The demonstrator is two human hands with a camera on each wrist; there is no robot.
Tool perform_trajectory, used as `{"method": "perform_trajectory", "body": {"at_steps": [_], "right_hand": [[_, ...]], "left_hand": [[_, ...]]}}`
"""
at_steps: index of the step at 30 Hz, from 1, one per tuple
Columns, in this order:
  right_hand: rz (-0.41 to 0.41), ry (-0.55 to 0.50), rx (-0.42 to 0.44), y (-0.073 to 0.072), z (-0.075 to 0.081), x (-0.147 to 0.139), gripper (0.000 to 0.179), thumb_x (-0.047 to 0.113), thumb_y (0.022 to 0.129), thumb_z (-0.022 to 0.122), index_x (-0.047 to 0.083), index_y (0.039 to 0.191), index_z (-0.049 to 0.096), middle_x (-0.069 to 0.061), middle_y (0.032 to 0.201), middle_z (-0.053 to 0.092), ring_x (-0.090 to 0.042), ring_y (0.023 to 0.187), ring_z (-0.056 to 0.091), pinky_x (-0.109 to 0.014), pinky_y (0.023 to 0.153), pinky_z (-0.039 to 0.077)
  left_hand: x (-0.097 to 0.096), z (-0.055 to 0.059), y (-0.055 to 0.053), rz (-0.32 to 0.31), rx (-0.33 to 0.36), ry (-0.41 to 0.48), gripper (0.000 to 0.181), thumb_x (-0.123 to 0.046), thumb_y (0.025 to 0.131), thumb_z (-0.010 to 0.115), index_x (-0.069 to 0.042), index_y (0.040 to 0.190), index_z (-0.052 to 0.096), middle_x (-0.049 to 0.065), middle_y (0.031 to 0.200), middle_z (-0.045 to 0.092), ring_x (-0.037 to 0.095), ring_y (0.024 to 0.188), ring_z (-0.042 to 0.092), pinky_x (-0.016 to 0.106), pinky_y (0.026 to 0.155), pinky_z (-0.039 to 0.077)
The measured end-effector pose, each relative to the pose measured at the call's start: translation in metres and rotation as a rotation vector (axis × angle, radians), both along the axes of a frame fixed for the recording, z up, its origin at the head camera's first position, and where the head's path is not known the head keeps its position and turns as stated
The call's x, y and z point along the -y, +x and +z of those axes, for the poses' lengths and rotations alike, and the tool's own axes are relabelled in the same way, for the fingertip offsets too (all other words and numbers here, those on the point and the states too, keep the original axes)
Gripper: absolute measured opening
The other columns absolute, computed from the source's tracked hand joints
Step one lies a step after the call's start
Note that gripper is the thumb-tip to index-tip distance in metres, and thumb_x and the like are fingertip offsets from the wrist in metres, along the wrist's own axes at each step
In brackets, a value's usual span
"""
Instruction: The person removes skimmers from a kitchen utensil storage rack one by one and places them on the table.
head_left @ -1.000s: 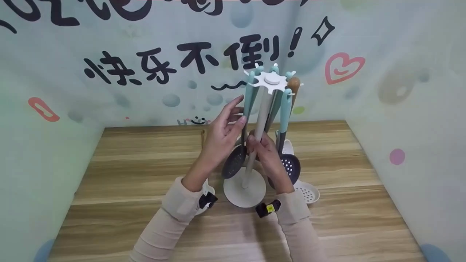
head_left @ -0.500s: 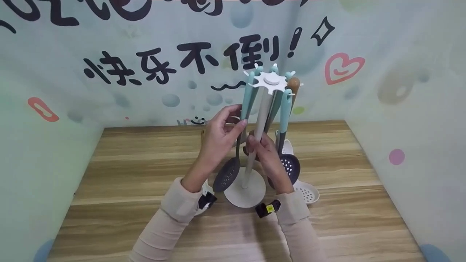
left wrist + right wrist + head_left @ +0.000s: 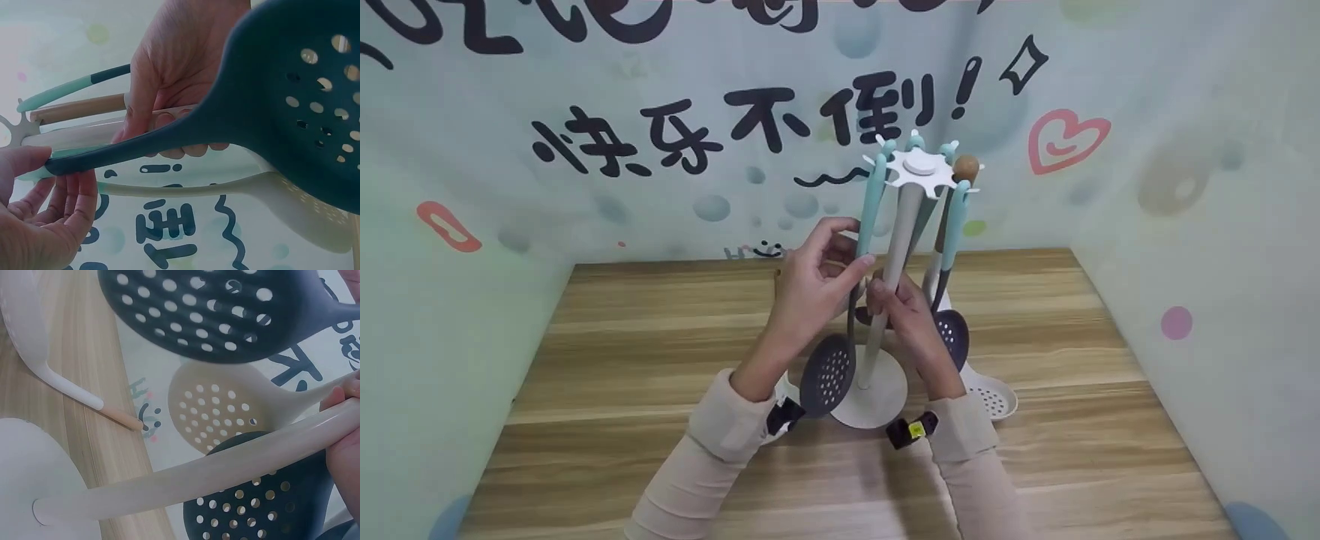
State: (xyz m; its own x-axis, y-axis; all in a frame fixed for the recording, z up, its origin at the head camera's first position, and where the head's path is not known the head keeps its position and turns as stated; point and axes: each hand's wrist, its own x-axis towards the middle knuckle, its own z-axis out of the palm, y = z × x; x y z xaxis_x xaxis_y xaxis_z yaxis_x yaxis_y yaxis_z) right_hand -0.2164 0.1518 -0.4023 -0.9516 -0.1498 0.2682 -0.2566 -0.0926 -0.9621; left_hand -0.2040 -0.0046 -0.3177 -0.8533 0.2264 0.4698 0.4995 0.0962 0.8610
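Observation:
A white utensil rack with a hooked top (image 3: 919,166) stands on a round base (image 3: 877,405). My right hand (image 3: 911,311) grips its pole (image 3: 901,232) partway up. On the left side hangs a dark skimmer (image 3: 826,379) with a turquoise handle, its holed head low over the base. The left hand (image 3: 810,277) pinches this handle between thumb and fingers, near where turquoise meets dark, as the left wrist view shows. Another dark slotted utensil (image 3: 952,337) hangs at the right, partly behind my right hand. Beyond the pole, a cream skimmer (image 3: 211,408) shows in the right wrist view.
A wooden-handled utensil (image 3: 966,169) also hangs from the rack. On the wood-grain table, a white slotted spoon (image 3: 994,396) lies right of the base. Under my left forearm is another white utensil with a wooden handle (image 3: 121,417). Printed walls (image 3: 660,217) enclose the table's back and sides.
The hooked top has turned with its hanging utensils. The left skimmer's head swung toward me; the right slotted one moved back. My left fingers closed onto the handle; my right hand stayed.

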Motion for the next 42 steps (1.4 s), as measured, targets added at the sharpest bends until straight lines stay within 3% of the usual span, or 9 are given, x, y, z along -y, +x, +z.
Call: {"method": "perform_trajectory", "body": {"at_steps": [12,22,34,42], "right_hand": [[0.011,-0.015,-0.015,-0.0004,-0.004,-0.0003,0.011,0.019,0.096,0.044,0.014,0.088,0.05,0.003,0.073,0.049,-0.017,0.071,0.045,-0.031,0.065,0.038],[0.039,-0.051,-0.03,0.0005,-0.006,0.0015,0.013,0.018,0.097,0.044,0.012,0.087,0.05,0.002,0.072,0.049,-0.019,0.069,0.043,-0.03,0.061,0.036],[0.014,-0.031,0.029,0.0026,-0.0014,0.0026,0.013,0.022,0.098,0.046,0.011,0.09,0.049,0.003,0.072,0.048,-0.016,0.072,0.045,-0.032,0.067,0.037],[0.015,-0.029,0.014,0.0025,-0.0008,0.0012,0.013,0.022,0.098,0.046,0.013,0.089,0.05,0.002,0.072,0.049,-0.019,0.072,0.045,-0.032,0.066,0.038]], "left_hand": [[0.0008,0.0025,0.0041,0.005,0.03,-0.013,0.03,-0.014,0.089,0.062,-0.006,0.116,0.052,0.008,0.094,0.063,0.016,0.084,0.061,0.03,0.074,0.053],[0.0043,0.0029,0.0048,0.063,0.053,-0.033,0.029,-0.014,0.089,0.063,-0.009,0.116,0.055,0.006,0.092,0.062,0.017,0.074,0.06,0.029,0.07,0.051],[0.0077,0.0041,0.006,0.092,0.021,-0.053,0.029,-0.017,0.089,0.063,-0.009,0.116,0.055,0.005,0.093,0.063,0.015,0.074,0.061,0.029,0.071,0.051],[0.0091,0.0079,0.0054,0.093,0.021,-0.034,0.031,-0.016,0.089,0.063,-0.008,0.118,0.054,0.006,0.093,0.062,0.016,0.073,0.06,0.029,0.071,0.051]]}}
